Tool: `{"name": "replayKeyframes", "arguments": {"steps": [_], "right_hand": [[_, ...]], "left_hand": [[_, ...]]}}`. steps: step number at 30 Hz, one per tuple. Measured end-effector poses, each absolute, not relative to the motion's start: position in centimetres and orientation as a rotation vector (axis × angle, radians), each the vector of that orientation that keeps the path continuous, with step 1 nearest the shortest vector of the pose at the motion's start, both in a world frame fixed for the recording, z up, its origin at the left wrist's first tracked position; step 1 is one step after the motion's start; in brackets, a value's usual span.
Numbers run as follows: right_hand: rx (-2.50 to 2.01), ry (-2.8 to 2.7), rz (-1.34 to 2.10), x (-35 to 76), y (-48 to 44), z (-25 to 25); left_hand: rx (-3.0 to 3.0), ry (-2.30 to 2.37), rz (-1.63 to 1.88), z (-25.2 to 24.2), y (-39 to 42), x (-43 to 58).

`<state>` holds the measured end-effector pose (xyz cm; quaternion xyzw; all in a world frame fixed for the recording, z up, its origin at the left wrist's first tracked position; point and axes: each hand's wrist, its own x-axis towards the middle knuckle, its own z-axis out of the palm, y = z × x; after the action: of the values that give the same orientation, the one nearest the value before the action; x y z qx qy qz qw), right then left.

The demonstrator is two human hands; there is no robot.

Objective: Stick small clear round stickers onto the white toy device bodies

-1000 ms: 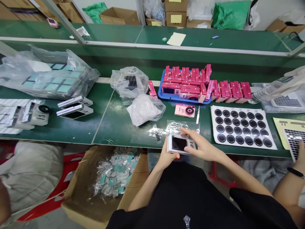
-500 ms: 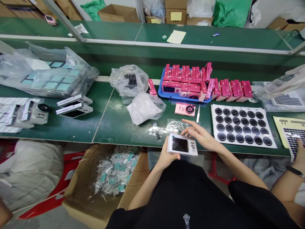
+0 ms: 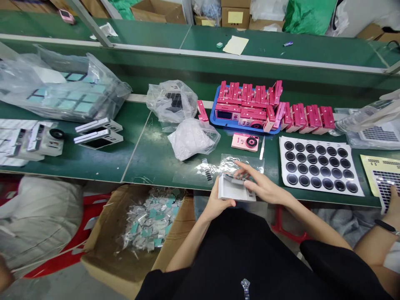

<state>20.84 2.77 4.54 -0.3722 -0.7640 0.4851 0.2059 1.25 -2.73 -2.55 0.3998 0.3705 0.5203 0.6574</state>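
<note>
My left hand (image 3: 215, 204) grips a silver-white compact camera (image 3: 236, 192) by its left end, just off the bench's front edge. The camera is tilted so that a plain pale side faces me; its screen shows only as a thin foreshortened strip. My right hand (image 3: 259, 183) is at the camera's far right corner, fingers stretched out and apart; whether the fingertips touch it I cannot tell. Beyond them a clear film sheet (image 3: 225, 164) with small black stickers (image 3: 206, 171) lies flat. A pink camera (image 3: 244, 142) rests behind it beside a thin, light-coloured blade-like tool (image 3: 262, 148).
Pink cameras fill a blue tray (image 3: 229, 123), with more lined up to its right. A sheet of round black stickers (image 3: 318, 166) lies right. Plastic bags (image 3: 193, 139) and white cameras (image 3: 100, 134) stand left. Below is a carton (image 3: 115, 233) of scraps. Another person's hand (image 3: 394, 202) is far right.
The camera has been tipped in my left hand, from its screen facing me to a plain side. My right hand has come slightly lower, with its fingers at the camera's far side.
</note>
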Motion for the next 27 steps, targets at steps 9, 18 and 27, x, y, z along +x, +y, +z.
{"name": "replayKeyframes", "arguments": {"steps": [9, 18, 27], "right_hand": [[-1.207, -2.251, 1.185, 14.7, 7.3, 0.3], [-1.306, -2.599, 0.877, 7.8, 9.1, -2.7], [-1.403, -2.435, 0.954, 7.5, 8.6, -3.4]], "left_hand": [[0.768, 0.852, 1.122, -4.7, -6.2, -1.8], [0.883, 1.007, 1.181, -6.4, -7.0, -4.6], [0.815, 1.019, 1.164, -7.1, -6.7, -4.6]]}}
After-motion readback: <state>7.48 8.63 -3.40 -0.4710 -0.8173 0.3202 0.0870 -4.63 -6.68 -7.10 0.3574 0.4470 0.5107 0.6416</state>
